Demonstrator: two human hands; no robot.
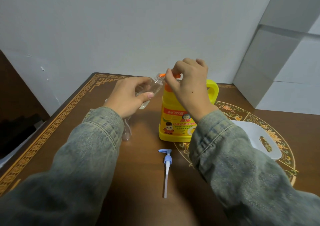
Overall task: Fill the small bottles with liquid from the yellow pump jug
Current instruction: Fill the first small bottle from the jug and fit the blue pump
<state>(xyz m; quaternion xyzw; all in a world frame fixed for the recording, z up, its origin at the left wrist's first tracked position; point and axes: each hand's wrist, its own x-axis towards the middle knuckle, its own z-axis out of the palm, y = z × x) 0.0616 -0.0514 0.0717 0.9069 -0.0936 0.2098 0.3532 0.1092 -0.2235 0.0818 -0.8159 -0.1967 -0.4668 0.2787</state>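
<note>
Small clear plastic bottle [149, 89], tilted in your left hand's [127, 96] curled grip, meets the orange pump spout [170, 75] pressed under your right hand's [188, 82] bent fingers atop the yellow plastic jug [174, 122], apparently to catch the liquid; a loose blue-and-white pump [167, 167] lies nearer you.

Both arms wear long sleeves of faded, washed denim, a blue-grey cloth with yellowish-green worn patches. The left sleeve [72, 156] ends in a folded cuff with pale stitched seams running along its edge. The right sleeve [233, 156] has the same stitched cuff at the wrist. Both hands are bare beyond the cuffs.
</note>
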